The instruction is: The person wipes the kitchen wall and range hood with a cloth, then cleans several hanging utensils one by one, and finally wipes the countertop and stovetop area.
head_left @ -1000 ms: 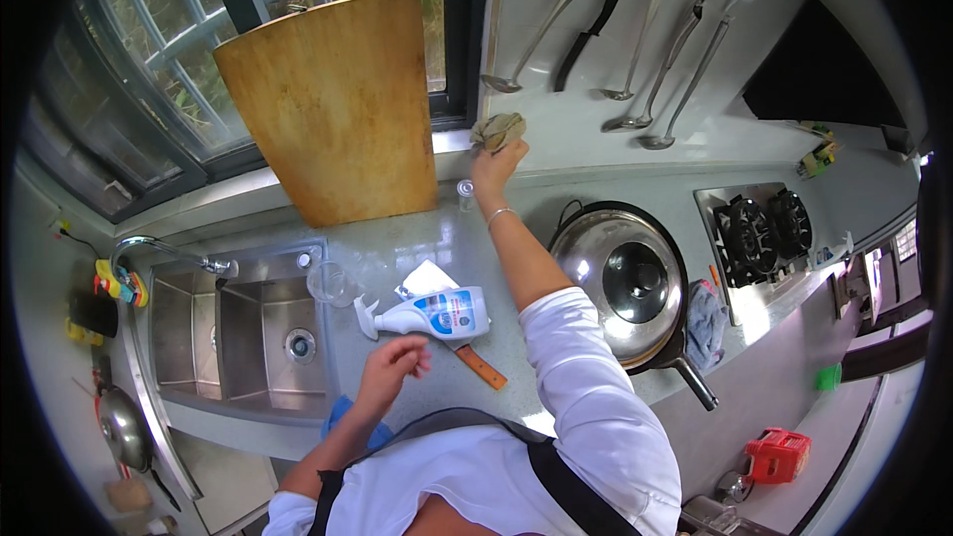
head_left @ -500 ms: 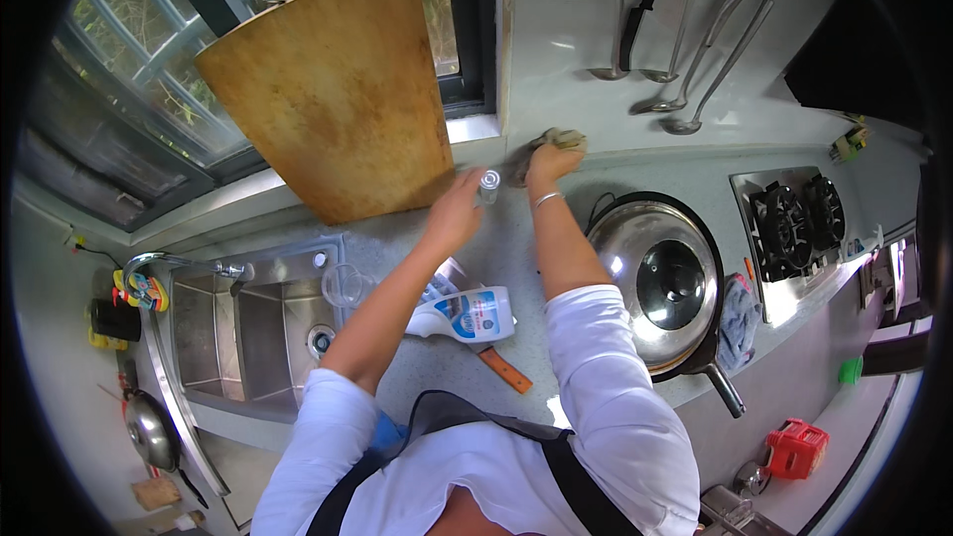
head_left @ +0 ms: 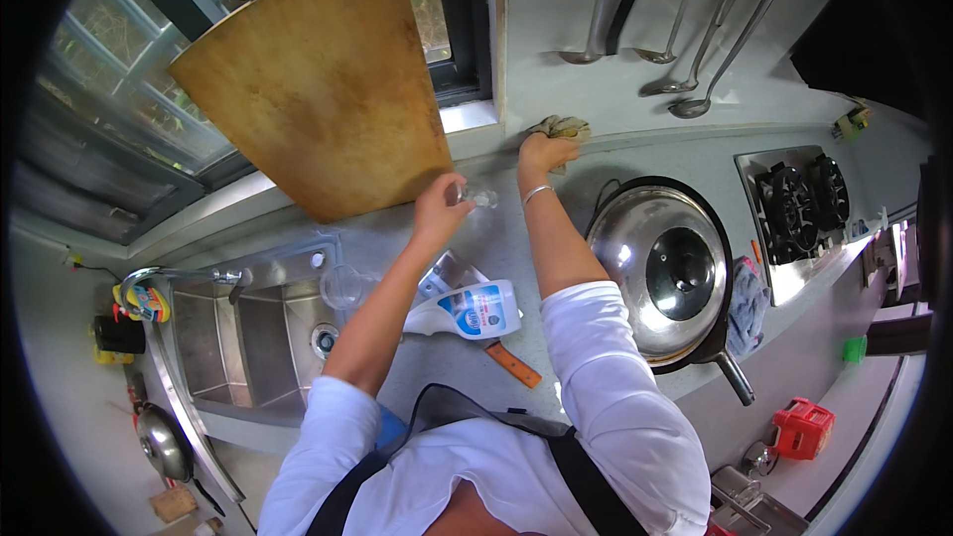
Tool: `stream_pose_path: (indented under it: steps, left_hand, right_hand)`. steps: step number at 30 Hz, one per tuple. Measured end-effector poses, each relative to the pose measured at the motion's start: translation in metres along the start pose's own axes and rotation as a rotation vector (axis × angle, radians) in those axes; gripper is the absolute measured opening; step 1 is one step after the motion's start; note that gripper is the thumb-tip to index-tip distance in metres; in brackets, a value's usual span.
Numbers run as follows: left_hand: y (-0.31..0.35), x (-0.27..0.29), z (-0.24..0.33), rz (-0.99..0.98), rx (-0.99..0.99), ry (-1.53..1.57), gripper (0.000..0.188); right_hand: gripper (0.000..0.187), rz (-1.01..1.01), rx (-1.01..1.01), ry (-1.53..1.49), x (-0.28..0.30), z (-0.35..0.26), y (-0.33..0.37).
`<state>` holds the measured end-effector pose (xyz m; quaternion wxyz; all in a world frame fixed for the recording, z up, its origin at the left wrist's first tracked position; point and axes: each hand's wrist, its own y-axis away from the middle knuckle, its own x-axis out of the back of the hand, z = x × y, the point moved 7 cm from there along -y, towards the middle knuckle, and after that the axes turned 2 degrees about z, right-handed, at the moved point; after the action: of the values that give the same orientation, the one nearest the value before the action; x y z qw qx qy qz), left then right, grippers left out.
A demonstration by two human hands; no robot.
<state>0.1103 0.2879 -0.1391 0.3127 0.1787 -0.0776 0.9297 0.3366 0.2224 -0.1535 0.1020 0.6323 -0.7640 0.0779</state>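
My left hand (head_left: 441,211) is closed round a small clear glass container (head_left: 482,199), which is tipped over to the right, above the counter beside the cutting board's lower corner. The large wooden cutting board (head_left: 323,89) leans against the window. My right hand (head_left: 545,155) grips a crumpled greyish-beige cloth (head_left: 562,127) against the back of the counter, at the foot of the wall. Below my hands lie a white spray bottle with a blue label (head_left: 476,309) and a wooden-handled knife (head_left: 514,365), its blade partly hidden by the bottle.
A covered wok (head_left: 650,268) stands right of my right forearm, with a grey cloth (head_left: 747,308) beside it and a gas stove (head_left: 794,208) beyond. At left is a double sink (head_left: 273,337) with clear bowls (head_left: 347,286) at its edge. Ladles (head_left: 735,50) hang on the wall.
The glass container has gone from upright to tilted, and my left hand has shifted slightly left and down. My right hand has moved a little up and left with the cloth.
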Motion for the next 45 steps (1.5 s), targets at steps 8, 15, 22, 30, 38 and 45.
stream_pose_path:
  steps: [8, 15, 22, 30, 38, 45]
  left_hand:
    - [0.091, 0.068, 0.067, -0.046, 0.1, 1.127, 0.032]
    - [0.153, 0.096, 0.083, -0.006, 0.154, 1.57, 0.035]
    - [0.185, 0.097, 0.117, -0.034, 0.074, 1.531, 0.038]
    - [0.212, 0.1, 0.156, 0.045, -0.151, 1.174, 0.032]
    - [0.231, 0.088, 0.184, 0.259, -0.305, 0.9, 0.03]
    - [0.245, 0.063, 0.199, 0.223, -0.388, 0.656, 0.04]
  right_hand:
    - [0.043, -0.715, -0.484, -0.8, -0.047, 0.024, 0.098]
    - [0.038, -1.067, -0.227, -0.956, 0.127, -0.082, 0.147]
    - [0.045, -1.132, 0.191, -0.743, 0.246, -0.135, 0.191]
    - [0.047, -1.176, 0.049, -0.999, 0.259, -0.127, 0.225]
    - [0.033, -1.21, -0.556, -1.213, 0.258, -0.097, 0.238]
    - [0.027, -1.287, -0.775, -1.024, 0.254, -0.071, 0.244]
